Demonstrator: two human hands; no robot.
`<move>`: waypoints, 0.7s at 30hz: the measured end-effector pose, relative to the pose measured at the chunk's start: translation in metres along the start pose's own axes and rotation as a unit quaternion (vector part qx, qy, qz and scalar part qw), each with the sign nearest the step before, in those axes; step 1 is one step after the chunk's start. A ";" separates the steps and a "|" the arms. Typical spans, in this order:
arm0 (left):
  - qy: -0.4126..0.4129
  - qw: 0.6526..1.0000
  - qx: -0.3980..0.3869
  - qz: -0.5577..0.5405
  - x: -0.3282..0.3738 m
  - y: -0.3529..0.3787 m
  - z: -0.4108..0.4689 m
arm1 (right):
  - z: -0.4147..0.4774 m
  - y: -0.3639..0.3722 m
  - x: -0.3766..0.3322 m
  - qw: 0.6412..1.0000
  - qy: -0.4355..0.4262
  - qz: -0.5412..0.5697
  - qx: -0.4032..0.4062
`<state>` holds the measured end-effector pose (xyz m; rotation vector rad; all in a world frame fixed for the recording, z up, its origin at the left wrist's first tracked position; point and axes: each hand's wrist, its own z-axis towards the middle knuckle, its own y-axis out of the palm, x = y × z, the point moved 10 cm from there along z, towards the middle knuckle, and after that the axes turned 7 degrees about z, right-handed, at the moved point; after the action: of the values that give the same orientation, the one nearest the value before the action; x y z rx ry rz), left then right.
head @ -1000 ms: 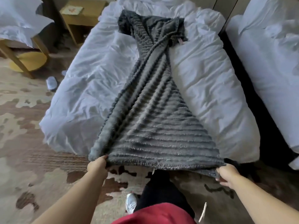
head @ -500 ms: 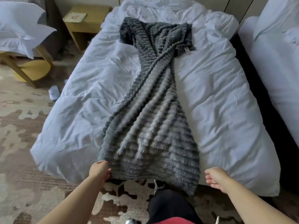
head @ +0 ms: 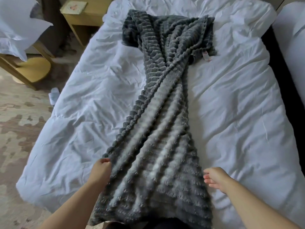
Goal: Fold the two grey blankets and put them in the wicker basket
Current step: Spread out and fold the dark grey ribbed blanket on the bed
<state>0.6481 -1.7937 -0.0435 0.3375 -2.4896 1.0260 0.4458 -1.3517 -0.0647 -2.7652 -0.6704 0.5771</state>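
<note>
I'm laying the grey blanket (head: 158,146) lengthwise on the bed (head: 239,113), no longer stretching it wide. My right hand (head: 216,178) is hanging open beside it and my left hand (head: 100,169) is still gripping its edge, so folding can begin.

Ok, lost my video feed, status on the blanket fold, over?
Left hand grips grey blanket near left edge. Right hand open beside right edge. Blanket unfolded, twisted lengthwise on bed. No basket in view.

Ribbed fuzzy grey blanket (head: 158,138), crumpled matt white duvet (head: 239,121)
</note>
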 end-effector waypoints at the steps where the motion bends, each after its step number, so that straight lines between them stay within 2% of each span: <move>1: 0.013 1.000 -0.006 0.011 0.016 0.002 0.009 | 0.005 0.004 -0.012 1.000 -0.002 0.006 0.002; 5: 0.083 0.992 -0.030 0.093 0.087 0.017 0.059 | 0.036 0.016 -0.064 0.997 -0.048 0.031 0.049; 9: 0.175 0.958 -0.024 0.225 0.157 0.047 0.116 | 0.070 0.039 -0.112 0.989 -0.114 0.050 0.084; 13: 0.196 0.934 -0.121 0.275 0.180 0.098 0.138 | 0.088 0.071 -0.128 0.990 -0.119 0.019 0.078; 17: 0.339 0.864 -0.191 0.320 0.202 0.140 0.103 | 0.088 0.073 -0.129 0.987 -0.104 0.017 0.126; 19: 0.373 0.837 -0.221 0.333 0.202 0.153 0.086 | 0.089 0.071 -0.130 0.986 -0.098 0.026 0.136; 21: 0.349 0.857 -0.179 0.333 0.200 0.146 0.093 | 0.091 0.065 -0.134 0.981 -0.105 0.025 0.160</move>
<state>0.3898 -1.7703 -0.0980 -0.9169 -2.0326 0.6825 0.3221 -1.4603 -0.1237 -2.4486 -0.4992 0.9097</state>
